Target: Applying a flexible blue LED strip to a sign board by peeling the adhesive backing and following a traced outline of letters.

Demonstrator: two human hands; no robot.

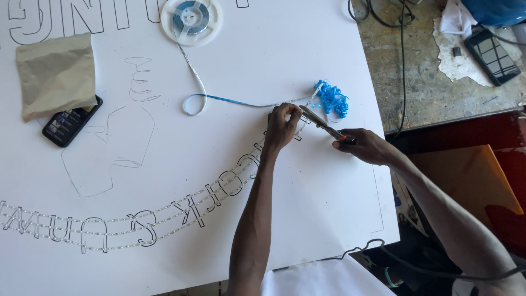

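Large white board (pixel 307 208) as work surface, covering most of view; outlined letters along top edge and a curved row of outlined letters along lower left, plus a thin line drawing at centre left. Beyond right edge, worn grey tabletop (pixel 422 82) with black cables (pixel 402 66), torn white paper (pixel 455 60) and a dark phone (pixel 492 56). Orange-brown cardboard (pixel 466 175) lower right. On board: crumpled brown paper bag (pixel 55 74) upper left, overlapping a black phone (pixel 71 125); white reel (pixel 191 20) at top centre with blue core. Thin light strip (pixel 230 101) running from reel, looping, then heading right to the hands. Tangle of blue peeled backing (pixel 332 100) just beside strip end. Left hand (pixel 282 127) fingers curled, pinching strip against board near end of curved lettering. Right hand (pixel 366 145) closed around scissors (pixel 323 125), blades pointing toward left fingertips, touching or just beside strip; cannot tell blade gap.
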